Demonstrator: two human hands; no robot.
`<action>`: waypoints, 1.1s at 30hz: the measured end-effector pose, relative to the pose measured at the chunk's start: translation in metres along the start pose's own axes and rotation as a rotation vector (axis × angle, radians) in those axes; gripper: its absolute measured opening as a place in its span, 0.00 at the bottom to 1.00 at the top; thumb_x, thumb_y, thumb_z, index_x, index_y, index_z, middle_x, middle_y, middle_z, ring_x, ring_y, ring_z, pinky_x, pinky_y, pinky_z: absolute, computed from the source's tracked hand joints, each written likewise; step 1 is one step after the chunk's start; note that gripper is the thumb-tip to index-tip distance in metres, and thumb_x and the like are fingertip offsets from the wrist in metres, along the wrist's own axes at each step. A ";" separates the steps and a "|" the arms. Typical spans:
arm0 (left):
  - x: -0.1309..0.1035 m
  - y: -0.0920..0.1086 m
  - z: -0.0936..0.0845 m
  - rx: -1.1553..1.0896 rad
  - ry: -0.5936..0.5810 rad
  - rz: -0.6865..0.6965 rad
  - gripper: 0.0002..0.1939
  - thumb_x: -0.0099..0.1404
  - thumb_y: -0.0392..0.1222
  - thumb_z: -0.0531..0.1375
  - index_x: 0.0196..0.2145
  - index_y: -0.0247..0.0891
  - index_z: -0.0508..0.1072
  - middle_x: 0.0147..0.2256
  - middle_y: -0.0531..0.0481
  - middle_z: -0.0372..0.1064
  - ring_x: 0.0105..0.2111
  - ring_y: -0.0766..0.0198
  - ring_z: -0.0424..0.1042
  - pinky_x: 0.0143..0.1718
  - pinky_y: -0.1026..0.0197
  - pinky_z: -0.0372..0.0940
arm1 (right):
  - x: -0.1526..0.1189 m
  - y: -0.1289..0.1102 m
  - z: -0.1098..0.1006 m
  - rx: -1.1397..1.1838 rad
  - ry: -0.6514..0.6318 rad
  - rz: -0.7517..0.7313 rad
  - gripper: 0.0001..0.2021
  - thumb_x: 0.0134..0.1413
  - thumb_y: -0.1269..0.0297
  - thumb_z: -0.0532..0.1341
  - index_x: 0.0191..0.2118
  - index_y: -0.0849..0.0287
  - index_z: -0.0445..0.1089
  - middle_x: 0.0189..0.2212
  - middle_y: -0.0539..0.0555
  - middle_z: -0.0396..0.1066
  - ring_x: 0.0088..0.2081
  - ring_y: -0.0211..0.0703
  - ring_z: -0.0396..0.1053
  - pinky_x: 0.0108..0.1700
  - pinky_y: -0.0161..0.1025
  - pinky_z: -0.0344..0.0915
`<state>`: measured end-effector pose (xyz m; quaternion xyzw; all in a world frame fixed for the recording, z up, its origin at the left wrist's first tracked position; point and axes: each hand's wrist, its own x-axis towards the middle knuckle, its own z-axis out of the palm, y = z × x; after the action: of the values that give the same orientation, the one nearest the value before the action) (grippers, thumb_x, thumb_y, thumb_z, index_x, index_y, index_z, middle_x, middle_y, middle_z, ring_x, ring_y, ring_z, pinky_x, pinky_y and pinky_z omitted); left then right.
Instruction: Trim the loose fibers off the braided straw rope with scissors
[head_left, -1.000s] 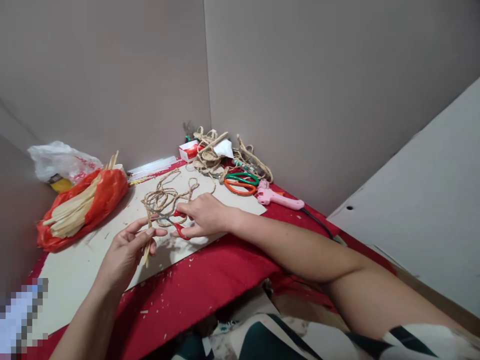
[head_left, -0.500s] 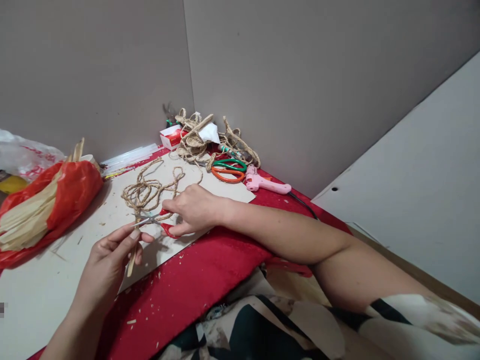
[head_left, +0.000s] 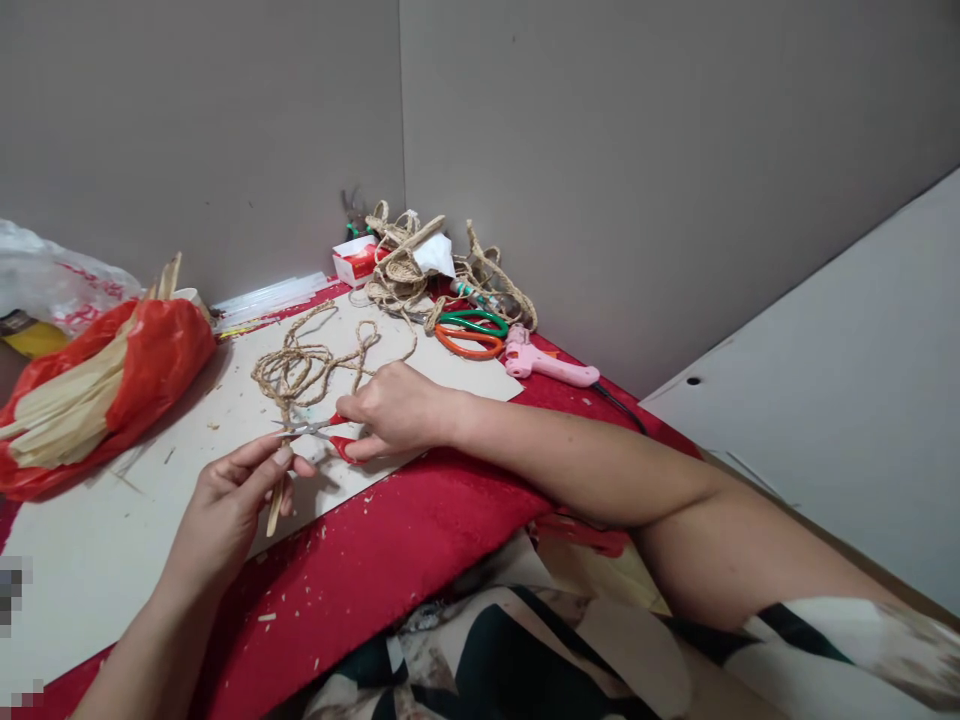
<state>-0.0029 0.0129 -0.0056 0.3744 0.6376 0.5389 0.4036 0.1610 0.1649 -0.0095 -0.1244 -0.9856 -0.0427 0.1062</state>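
Pale scraps (head_left: 267,617) dot the near side of the red-covered table (head_left: 405,520). The left hand (head_left: 234,490) pinches a braided cord (head_left: 304,362) near its flat end (head_left: 275,512); the right hand (head_left: 397,405) grips scissors (head_left: 346,449), blades at the cord just beyond the pinch. The length looks braided already; the cut seems unfinished — the end appears attached. Its coils lie on a white board (head_left: 112,560). Farther back: a red bag (head_left: 171,350), a pink glue gun (head_left: 559,367), heaped rope (head_left: 401,268) — then grey walls (head_left: 600,150).
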 end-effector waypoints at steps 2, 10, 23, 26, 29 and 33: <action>-0.002 0.000 0.000 -0.006 -0.002 0.001 0.07 0.56 0.42 0.66 0.29 0.35 0.78 0.26 0.49 0.73 0.18 0.71 0.61 0.21 0.67 0.59 | 0.000 -0.001 0.000 0.003 0.023 -0.013 0.23 0.55 0.44 0.52 0.36 0.60 0.71 0.28 0.56 0.76 0.30 0.47 0.72 0.26 0.37 0.44; 0.001 -0.012 -0.005 -0.074 -0.026 0.017 0.07 0.55 0.41 0.66 0.32 0.36 0.76 0.24 0.50 0.73 0.17 0.70 0.62 0.20 0.66 0.58 | -0.001 -0.005 -0.003 0.052 0.026 -0.045 0.22 0.53 0.46 0.53 0.31 0.60 0.74 0.27 0.57 0.76 0.28 0.46 0.72 0.26 0.38 0.43; 0.007 -0.021 -0.004 -0.151 -0.025 0.013 0.10 0.55 0.40 0.67 0.35 0.33 0.77 0.23 0.49 0.73 0.16 0.73 0.59 0.18 0.68 0.53 | -0.001 -0.003 -0.007 0.106 -0.043 -0.062 0.15 0.56 0.56 0.56 0.31 0.60 0.76 0.27 0.57 0.76 0.26 0.40 0.68 0.26 0.37 0.42; 0.006 -0.018 -0.004 -0.163 -0.033 0.019 0.10 0.55 0.40 0.67 0.36 0.34 0.78 0.24 0.49 0.73 0.15 0.73 0.59 0.18 0.68 0.54 | 0.000 -0.002 -0.005 0.141 -0.011 -0.052 0.15 0.55 0.56 0.56 0.30 0.60 0.75 0.27 0.56 0.76 0.25 0.39 0.66 0.26 0.37 0.42; 0.005 -0.013 -0.007 -0.173 -0.040 0.030 0.13 0.56 0.41 0.66 0.40 0.35 0.78 0.25 0.50 0.73 0.16 0.73 0.60 0.20 0.67 0.57 | 0.002 0.001 -0.002 0.193 0.049 -0.017 0.15 0.55 0.56 0.56 0.30 0.59 0.75 0.26 0.54 0.76 0.25 0.37 0.65 0.26 0.36 0.43; 0.005 -0.009 -0.008 -0.181 -0.045 0.034 0.17 0.57 0.41 0.66 0.44 0.35 0.77 0.25 0.50 0.72 0.17 0.74 0.59 0.20 0.68 0.57 | 0.003 0.007 -0.001 0.264 0.155 0.042 0.15 0.55 0.56 0.55 0.28 0.60 0.74 0.24 0.52 0.74 0.25 0.35 0.63 0.27 0.35 0.44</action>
<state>-0.0122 0.0129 -0.0147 0.3591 0.5705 0.5928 0.4407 0.1598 0.1723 -0.0078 -0.1263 -0.9687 0.0798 0.1984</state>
